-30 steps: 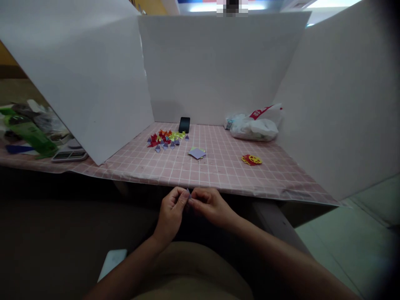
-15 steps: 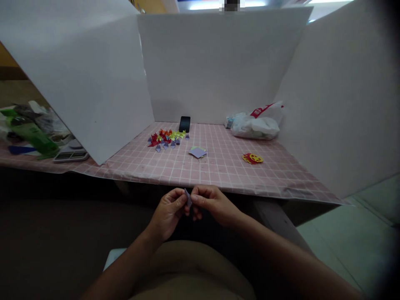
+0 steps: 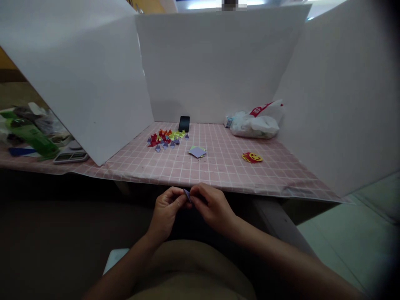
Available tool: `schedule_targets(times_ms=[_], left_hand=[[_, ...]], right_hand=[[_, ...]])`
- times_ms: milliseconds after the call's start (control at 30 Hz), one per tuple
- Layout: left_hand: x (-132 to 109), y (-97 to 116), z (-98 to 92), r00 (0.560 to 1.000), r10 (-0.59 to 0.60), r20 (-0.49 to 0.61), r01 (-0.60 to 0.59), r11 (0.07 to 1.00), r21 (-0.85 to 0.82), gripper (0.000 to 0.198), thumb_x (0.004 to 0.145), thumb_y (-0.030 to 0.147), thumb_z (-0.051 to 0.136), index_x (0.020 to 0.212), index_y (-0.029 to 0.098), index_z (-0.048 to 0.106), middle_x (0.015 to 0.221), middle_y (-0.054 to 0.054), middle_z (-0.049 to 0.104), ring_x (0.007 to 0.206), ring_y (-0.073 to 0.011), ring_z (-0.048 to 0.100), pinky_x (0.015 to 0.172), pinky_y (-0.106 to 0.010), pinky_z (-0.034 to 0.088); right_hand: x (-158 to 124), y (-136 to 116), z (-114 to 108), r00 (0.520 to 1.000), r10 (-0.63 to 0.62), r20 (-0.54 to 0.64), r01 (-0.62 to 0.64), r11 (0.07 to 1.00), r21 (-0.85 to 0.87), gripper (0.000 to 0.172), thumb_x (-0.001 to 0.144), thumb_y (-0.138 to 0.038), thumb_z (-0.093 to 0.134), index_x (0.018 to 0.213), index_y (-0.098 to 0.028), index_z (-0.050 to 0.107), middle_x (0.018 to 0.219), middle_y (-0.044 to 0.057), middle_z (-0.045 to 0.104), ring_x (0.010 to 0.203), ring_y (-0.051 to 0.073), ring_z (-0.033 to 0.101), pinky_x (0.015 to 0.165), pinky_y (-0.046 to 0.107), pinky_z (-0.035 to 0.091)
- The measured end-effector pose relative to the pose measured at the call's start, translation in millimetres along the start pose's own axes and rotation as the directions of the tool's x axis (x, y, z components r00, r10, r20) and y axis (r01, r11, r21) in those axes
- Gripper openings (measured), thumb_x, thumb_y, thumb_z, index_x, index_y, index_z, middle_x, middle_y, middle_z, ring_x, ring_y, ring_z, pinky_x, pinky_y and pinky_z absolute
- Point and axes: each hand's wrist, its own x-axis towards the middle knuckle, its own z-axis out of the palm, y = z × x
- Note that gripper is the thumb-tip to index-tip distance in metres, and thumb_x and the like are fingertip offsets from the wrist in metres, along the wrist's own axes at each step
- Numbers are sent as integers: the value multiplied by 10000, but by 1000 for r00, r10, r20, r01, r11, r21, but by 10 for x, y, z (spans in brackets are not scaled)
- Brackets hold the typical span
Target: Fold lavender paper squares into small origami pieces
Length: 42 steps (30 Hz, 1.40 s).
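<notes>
A small folded piece of purple paper is pinched between both hands, just in front of the table edge. My left hand grips it from the left with thumb and fingers. From the right, my right hand closes on its other side; those fingertips partly hide the paper. Beyond the hands lies a stack of square paper sheets, purple on top with pale green below. Farther left stands a cluster of small folded paper pieces in red, orange, yellow and purple.
Tall white panels enclose the pink checked table. A phone lies at the back, a white plastic bag at back right, and red and yellow cut-outs on the right. Outside the left panel are a scale and green bottle.
The purple paper has tilted and shows less of its face. My right hand has turned over it, its fingers now more curled, and both hands have shifted slightly.
</notes>
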Motion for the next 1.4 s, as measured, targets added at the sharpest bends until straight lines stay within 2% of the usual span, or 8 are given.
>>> schedule_targets(times_ms=[300,467,667,767,933,1100,1200,1400], left_hand=[[-6,48,-29,992,125,-8,-122,979,162,99,759,268,779,778,185,727,768,-7,690,731,-148,607,715,-247,497],[-4,38,-88,990,77,115,-90,990,108,62,809,240,739,783,185,729,727,-2,672,690,-135,594,696,-239,477],[29,-26,-145,978,21,209,-23,1000,5,63,830,241,727,823,179,717,713,3,677,661,-123,603,685,-234,472],[26,-23,-133,975,40,219,-51,998,48,66,842,242,711,832,177,707,716,1,679,690,-135,611,712,-248,476],[-17,26,-77,970,149,194,-197,946,258,91,855,219,680,781,170,701,750,-7,666,741,-143,607,737,-248,468],[-43,2,-65,955,254,152,-294,877,380,82,873,214,639,810,184,681,771,-3,656,743,-147,607,713,-247,471],[-45,-14,-75,941,304,145,-337,830,444,74,873,212,631,816,187,672,779,-5,658,742,-149,608,700,-246,470],[-62,-30,-81,914,365,174,-399,738,545,74,878,189,610,820,185,655,778,-7,657,721,-149,608,668,-245,466]], right_hand=[[-20,44,20,997,-77,28,79,994,-79,52,921,-181,576,873,-200,571,838,54,643,751,177,592,678,295,451],[1,-1,-22,995,27,94,-35,996,77,85,883,-161,624,827,-195,570,761,17,642,677,145,571,632,267,436],[17,6,-50,961,172,215,-235,919,316,43,908,-215,572,876,-187,580,708,-3,646,551,109,551,526,227,427],[4,23,-23,977,172,126,-200,943,265,64,903,-187,545,844,-187,570,667,-16,614,546,107,534,528,224,412],[-51,5,49,994,83,-70,-80,996,40,67,875,-124,549,850,-186,560,700,-10,585,611,121,530,582,240,402],[-76,-17,80,998,4,-63,-3,1000,16,84,907,-130,550,870,-179,607,799,26,625,736,152,581,686,272,438],[-63,0,88,998,52,-45,-48,995,82,28,883,-166,627,882,-182,605,818,19,609,757,158,566,684,274,436],[-44,42,108,994,104,-43,-98,988,119,142,836,-160,685,788,-186,553,768,-6,556,711,146,515,636,263,402]])
